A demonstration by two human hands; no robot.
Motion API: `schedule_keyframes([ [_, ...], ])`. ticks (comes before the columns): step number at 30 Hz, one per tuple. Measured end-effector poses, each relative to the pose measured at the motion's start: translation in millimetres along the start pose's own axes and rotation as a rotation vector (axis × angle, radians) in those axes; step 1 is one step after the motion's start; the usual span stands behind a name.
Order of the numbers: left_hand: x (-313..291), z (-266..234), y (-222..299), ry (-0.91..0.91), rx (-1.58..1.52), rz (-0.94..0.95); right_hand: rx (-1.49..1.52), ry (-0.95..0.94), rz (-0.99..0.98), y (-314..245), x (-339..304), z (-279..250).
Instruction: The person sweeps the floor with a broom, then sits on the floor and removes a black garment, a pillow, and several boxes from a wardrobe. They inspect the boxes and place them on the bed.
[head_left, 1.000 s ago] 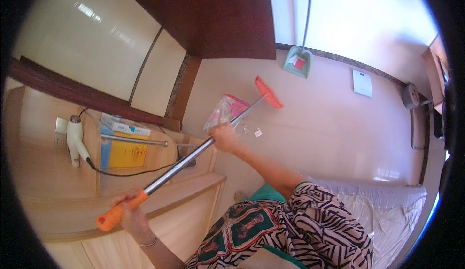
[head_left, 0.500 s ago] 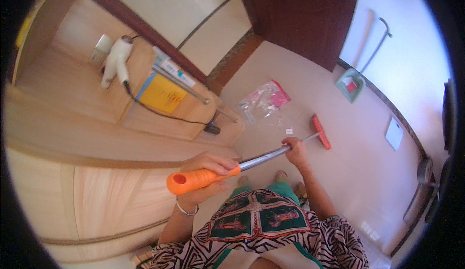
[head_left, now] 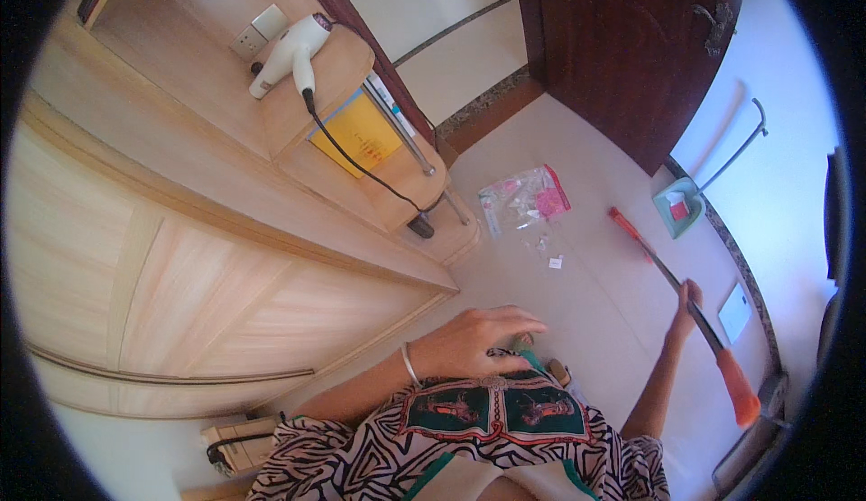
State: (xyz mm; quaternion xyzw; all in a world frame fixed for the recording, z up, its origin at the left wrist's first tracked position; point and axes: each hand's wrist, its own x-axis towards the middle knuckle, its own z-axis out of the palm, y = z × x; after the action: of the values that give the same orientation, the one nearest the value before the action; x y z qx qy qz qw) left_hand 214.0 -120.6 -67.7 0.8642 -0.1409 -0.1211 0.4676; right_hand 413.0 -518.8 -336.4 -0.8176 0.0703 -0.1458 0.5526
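My right hand (head_left: 687, 308) grips the metal shaft of a broom (head_left: 672, 277) out to my right. The broom's orange grip end (head_left: 741, 395) points back toward me, and its red head (head_left: 621, 220) rests on the beige floor. My left hand (head_left: 478, 339), with a thin bangle on the wrist, holds nothing and lies flat near the top of my patterned garment. A crumpled clear plastic bag with pink parts (head_left: 526, 198) lies on the floor left of the broom head, with small scraps (head_left: 552, 259) beside it.
A green dustpan with a long handle (head_left: 680, 209) leans at the white wall. A white flat scale (head_left: 735, 312) lies near the wall. Wooden shelving (head_left: 225, 230) on my left carries a white hair dryer (head_left: 293, 48) with black cord and a yellow box (head_left: 356, 131). A dark door (head_left: 631, 41) stands ahead.
My left hand has let go of the orange grip and dropped to my chest. The right hand has swung the broom out to the right, away from the plastic bag.
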Motion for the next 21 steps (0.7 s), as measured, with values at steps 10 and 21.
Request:
schedule_keyframes([
  [10, -32, 31, -52, -0.111, 0.063, -0.181, 0.764, 0.728, 0.712, 156, -196, -147],
  [21, -45, 41, -63, -0.005, 0.042, -0.268, 0.658, 0.19, 1.528, 221, -323, -78],
])
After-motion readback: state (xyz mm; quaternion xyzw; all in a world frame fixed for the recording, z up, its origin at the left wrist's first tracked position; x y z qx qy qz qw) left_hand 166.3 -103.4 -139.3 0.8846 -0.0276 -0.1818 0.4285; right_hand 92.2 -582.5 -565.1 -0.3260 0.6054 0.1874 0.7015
